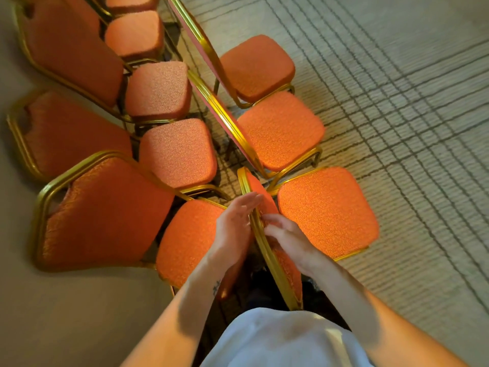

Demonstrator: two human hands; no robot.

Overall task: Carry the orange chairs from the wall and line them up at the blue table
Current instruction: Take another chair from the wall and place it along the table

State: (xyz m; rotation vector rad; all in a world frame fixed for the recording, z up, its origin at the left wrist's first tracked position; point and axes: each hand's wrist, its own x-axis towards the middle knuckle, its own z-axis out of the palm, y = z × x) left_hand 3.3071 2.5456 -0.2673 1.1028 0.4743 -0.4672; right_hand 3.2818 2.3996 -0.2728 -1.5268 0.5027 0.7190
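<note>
Just ahead, the near right orange chair (328,210) is met at its backrest (292,276) by both hands. The left hand (235,223) is laid flat, fingers straight, against the backrest's left side. The right hand (285,234) is set on its padded right side, though a grip cannot be told through the blur. More chairs (180,152) are ranged in two rows farther off on the carpet (397,102).
</note>
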